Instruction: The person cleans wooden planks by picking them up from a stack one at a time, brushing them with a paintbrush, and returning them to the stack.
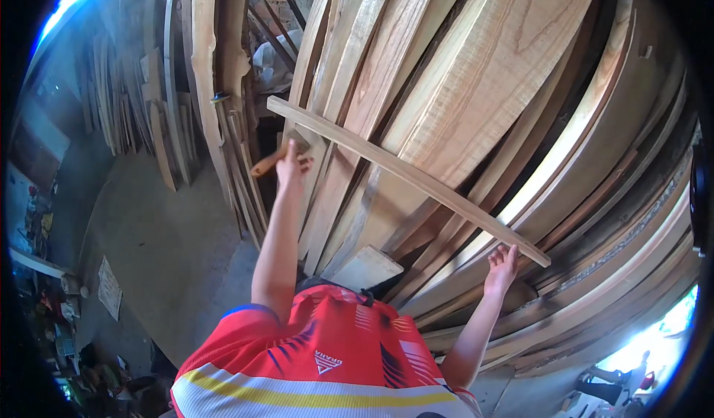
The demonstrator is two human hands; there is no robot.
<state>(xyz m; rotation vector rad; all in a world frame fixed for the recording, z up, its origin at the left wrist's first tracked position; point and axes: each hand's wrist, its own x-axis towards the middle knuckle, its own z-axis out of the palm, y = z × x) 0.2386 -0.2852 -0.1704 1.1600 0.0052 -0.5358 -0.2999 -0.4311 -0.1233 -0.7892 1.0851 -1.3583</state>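
A long narrow wooden strip (401, 166) slants across in front of the leaning boards, from upper left to lower right. My left hand (292, 166) is closed around a brush (269, 161) with an orange-brown wooden handle. The brush's dark head is beside the strip's upper-left part; whether the two touch, I cannot tell. Near the strip's lower-right end is my right hand (503, 268), its curled fingers at the lower edge of the wood. The fingers' far side is partly hidden, but they appear to grip the strip.
Large planks (476, 83) lean close together ahead of me and curve round to the right. Thinner boards (160, 113) stand against the wall at the left. A pale block (366, 269) is near my waist. A paper sheet (109, 288) lies at the left.
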